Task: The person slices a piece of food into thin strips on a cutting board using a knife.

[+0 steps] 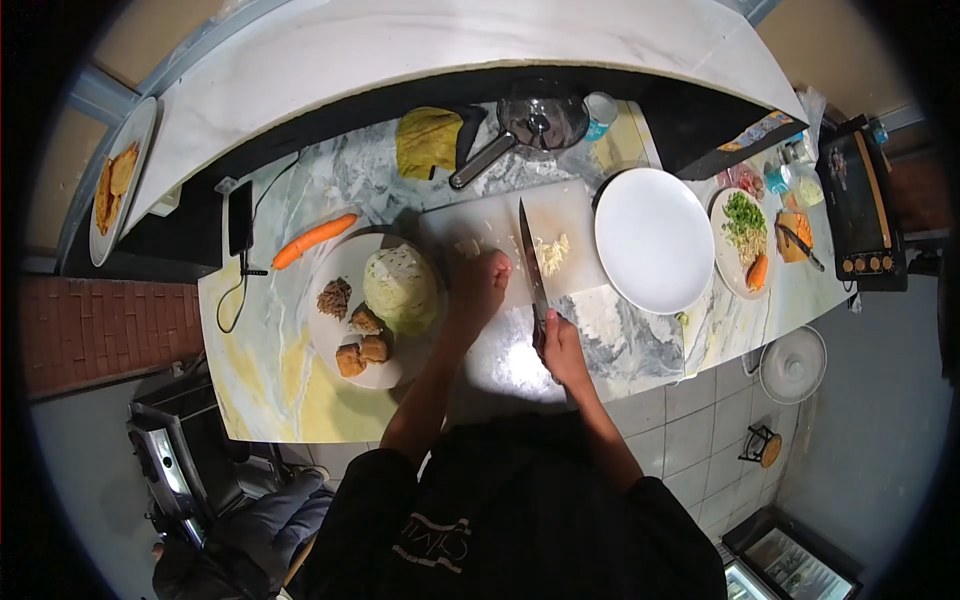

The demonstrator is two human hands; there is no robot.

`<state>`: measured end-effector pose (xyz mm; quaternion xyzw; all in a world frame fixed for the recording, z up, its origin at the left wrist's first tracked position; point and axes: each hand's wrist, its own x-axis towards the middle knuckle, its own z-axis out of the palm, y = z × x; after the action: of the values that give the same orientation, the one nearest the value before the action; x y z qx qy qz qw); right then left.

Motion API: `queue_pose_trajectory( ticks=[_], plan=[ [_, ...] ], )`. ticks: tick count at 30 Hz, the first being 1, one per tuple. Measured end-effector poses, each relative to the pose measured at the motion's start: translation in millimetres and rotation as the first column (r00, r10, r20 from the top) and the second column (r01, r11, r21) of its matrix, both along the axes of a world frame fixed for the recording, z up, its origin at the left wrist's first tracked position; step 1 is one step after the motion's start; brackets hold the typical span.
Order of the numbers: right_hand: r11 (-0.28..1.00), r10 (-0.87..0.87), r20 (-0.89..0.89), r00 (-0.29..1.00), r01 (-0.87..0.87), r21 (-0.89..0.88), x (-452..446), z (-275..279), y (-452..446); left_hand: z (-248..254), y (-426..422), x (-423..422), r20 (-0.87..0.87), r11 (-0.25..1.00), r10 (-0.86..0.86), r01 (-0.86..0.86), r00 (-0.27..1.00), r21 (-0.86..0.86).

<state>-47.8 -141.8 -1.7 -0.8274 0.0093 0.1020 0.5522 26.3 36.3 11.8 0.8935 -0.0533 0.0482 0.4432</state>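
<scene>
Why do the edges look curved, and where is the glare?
Head view: probably a very wide lens, bowing straight edges and darkening the corners; head view: a white glare patch on the countertop, just below the cutting board.

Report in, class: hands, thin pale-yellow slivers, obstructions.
Right hand: gripping long grey knife. Left hand: curled over white rectangular cutting board, grip unclear. Slivers: mostly right of knife. Knife apparently unobstructed.

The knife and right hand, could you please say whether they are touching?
Touching: the head view shows the right hand gripping the knife by its handle.
</scene>
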Motion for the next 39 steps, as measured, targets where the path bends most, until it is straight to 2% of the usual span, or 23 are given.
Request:
queue_pose_trajectory(
  ticks=[1,2,3,4,7,10,13,19,23,25,28,31,34,39],
  plan=[
    [1.0,-0.001,-0.037,0.999,0.001,0.016,0.2,2.2,-0.6,1.6,1.2,0.6,0.022,0.995,0.024,-0.022,0.999,-0.099],
    [1.0,0.007,-0.011,1.0,-0.007,0.023,2.4,2.0,-0.4,9.1,1.8,3.6,0.038,0.995,0.021,-0.017,0.999,-0.099],
    [0.999,0.019,0.017,1.0,-0.02,0.03,3.4,2.3,0.2,18.4,2.9,3.0,-0.001,0.984,0.043,-0.043,0.999,-0.172],
    [0.998,0.063,-0.098,0.993,-0.061,0.021,3.1,3.5,-4.0,23.7,4.1,2.5,-0.05,0.967,0.064,-0.075,0.997,-0.242],
    [0.996,0.087,-0.031,0.996,-0.087,0.013,5.3,0.8,-2.6,18.6,10.0,2.5,-0.065,0.96,0.0,-0.018,0.998,-0.28],
    [0.997,0.07,-0.114,0.991,-0.068,0.022,5.4,6.3,-2.1,14.7,12.8,0.9,-0.024,0.979,0.001,-0.006,1.0,-0.206],
    [0.997,0.076,-0.087,0.993,-0.075,0.014,5.6,1.2,-1.2,11.9,14.5,0.7,-0.033,0.99,0.001,-0.006,0.999,-0.144],
    [0.997,0.082,-0.118,0.99,-0.082,0.003,7.1,4.8,0.6,-1.2,11.6,2.0,-0.041,0.973,0.014,-0.023,0.999,-0.228],
    [0.995,0.093,-0.163,0.982,-0.095,-0.007,7.7,5.5,1.2,6.5,13.9,-0.4,-0.024,0.984,-0.011,0.007,1.0,-0.176],
    [0.994,0.097,-0.146,0.985,-0.104,-0.04,8.7,8.1,1.3,-4.8,14.6,0.2,-0.084,0.964,-0.019,-0.004,0.996,-0.267],
    [0.988,0.108,-0.109,0.988,-0.119,-0.099,7.3,4.2,1.8,-5.8,13.9,-1.4,-0.095,0.956,-0.006,-0.022,0.995,-0.293],
    [0.983,0.105,-0.104,0.989,-0.119,-0.139,6.5,16.0,5.7,6.7,14.9,-0.8,-0.077,0.973,-0.017,-0.001,0.997,-0.229],
    [0.986,0.101,-0.086,0.991,-0.111,-0.126,5.9,8.0,4.1,-10.8,15.4,1.1,-0.046,0.955,0.003,-0.016,0.999,-0.296],
    [0.993,0.085,-0.008,0.996,-0.085,-0.084,5.1,2.3,4.1,-1.3,15.4,-0.2,-0.092,0.958,-0.007,-0.019,0.996,-0.285]
  ],
)
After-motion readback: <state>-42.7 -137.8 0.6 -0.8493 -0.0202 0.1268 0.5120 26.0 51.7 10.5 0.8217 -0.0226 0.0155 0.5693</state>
